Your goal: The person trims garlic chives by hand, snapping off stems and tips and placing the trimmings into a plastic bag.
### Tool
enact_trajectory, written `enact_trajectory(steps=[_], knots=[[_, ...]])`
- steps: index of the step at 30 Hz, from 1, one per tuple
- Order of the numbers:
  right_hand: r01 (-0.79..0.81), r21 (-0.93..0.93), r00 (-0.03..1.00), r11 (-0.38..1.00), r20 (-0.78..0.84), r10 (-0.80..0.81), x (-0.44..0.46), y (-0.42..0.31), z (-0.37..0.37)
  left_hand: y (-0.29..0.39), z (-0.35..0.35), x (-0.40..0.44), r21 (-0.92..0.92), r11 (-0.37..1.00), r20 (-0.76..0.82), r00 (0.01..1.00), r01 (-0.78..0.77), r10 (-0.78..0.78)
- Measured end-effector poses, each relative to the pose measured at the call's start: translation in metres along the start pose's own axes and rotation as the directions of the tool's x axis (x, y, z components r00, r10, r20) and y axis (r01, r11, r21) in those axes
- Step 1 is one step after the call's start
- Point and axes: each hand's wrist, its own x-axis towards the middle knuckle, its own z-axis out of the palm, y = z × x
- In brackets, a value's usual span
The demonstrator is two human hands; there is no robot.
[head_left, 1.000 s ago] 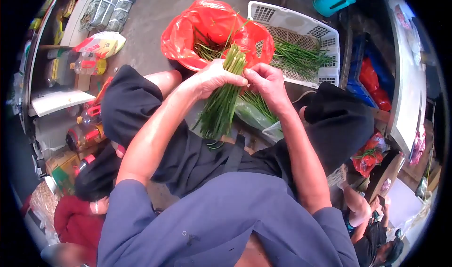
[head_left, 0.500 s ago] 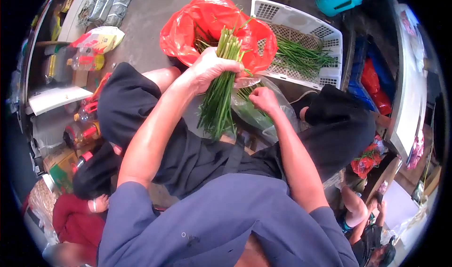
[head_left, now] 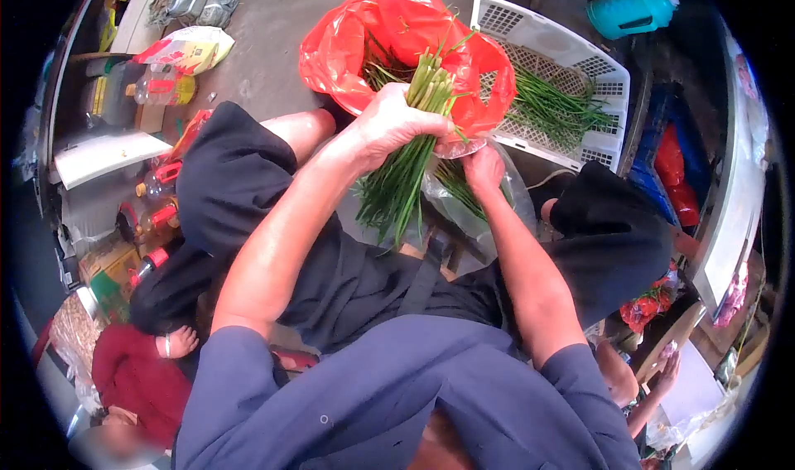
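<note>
My left hand (head_left: 396, 122) is wrapped round a bundle of long green stalks (head_left: 397, 180), pale ends up and dark leaves hanging down over my lap. My right hand (head_left: 484, 170) is closed at the rim of a clear plastic bag (head_left: 515, 195) that has more green stalks in it; its fingertips are partly hidden, and what they pinch is too small to tell. Just beyond both hands a bucket or tub lined with a red plastic bag (head_left: 335, 52) holds loose stalks. A white plastic basket (head_left: 617, 97) with green stalks stands at its right.
A turquoise jug (head_left: 633, 10) stands at the back right, near a blue crate (head_left: 650, 159) with red bags. Bottles (head_left: 161, 184) and a white board (head_left: 108, 157) are at the left. A person in red (head_left: 145, 379) sits lower left; another person's arm (head_left: 654, 395) shows lower right.
My right hand has moved from the bundle's stems down and right to the clear bag. My left hand has kept the bundle. The whole view has shifted a little.
</note>
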Motion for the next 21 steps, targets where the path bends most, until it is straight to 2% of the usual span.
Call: enact_trajectory(steps=[3,5,7,9,11,12,14,15,16,18,20,21], knots=[[-0.055,-0.041,0.998,0.998,0.016,0.056,-0.001,0.008,-0.005,0.001,-0.002,0.001,0.036,0.999,0.022,1.000,0.007,-0.008],[0.041,-0.005,0.999,0.999,0.005,-0.041,-0.003,0.010,-0.011,0.000,-0.002,0.001,0.066,0.998,0.009,1.000,0.017,-0.018],[0.054,-0.048,0.998,0.997,0.018,-0.053,-0.004,0.012,-0.018,0.001,-0.001,0.001,0.096,0.995,0.008,1.000,0.017,-0.018],[0.060,-0.094,0.998,0.994,0.029,-0.058,-0.008,0.014,-0.030,0.001,0.002,0.000,0.035,0.999,-0.010,1.000,0.003,-0.002],[0.194,0.016,0.971,0.981,0.138,-0.195,-0.014,0.015,-0.048,-0.002,0.001,0.001,0.051,0.999,-0.008,1.000,-0.006,0.006],[0.194,0.009,0.972,0.981,0.129,-0.194,-0.017,0.011,-0.060,-0.002,0.000,0.002,0.069,0.998,-0.019,1.000,-0.007,0.008],[0.279,0.238,0.916,0.930,0.224,-0.332,-0.023,-0.006,-0.086,-0.002,0.000,0.002,0.093,0.996,-0.009,1.000,-0.015,0.016],[0.240,0.331,0.917,0.912,0.231,-0.325,-0.027,-0.015,-0.098,-0.004,-0.001,0.003,0.076,0.997,-0.004,1.000,-0.012,0.012],[0.246,0.329,0.917,0.912,0.225,-0.329,-0.031,-0.024,-0.111,-0.006,-0.001,0.004,0.060,0.998,0.001,1.000,-0.009,0.008],[-0.003,0.704,0.916,0.710,0.287,-0.280,-0.038,-0.043,-0.139,-0.007,0.000,0.003,0.100,0.995,-0.008,1.000,-0.012,0.013],[-0.094,0.809,0.934,0.581,0.274,-0.231,-0.041,-0.056,-0.159,-0.007,0.002,0.002,0.141,0.990,-0.016,1.000,-0.014,0.017],[-0.073,0.822,0.932,0.565,0.258,-0.255,-0.042,-0.060,-0.167,-0.007,0.004,0.000,0.141,0.990,0.004,1.000,-0.025,0.025]])
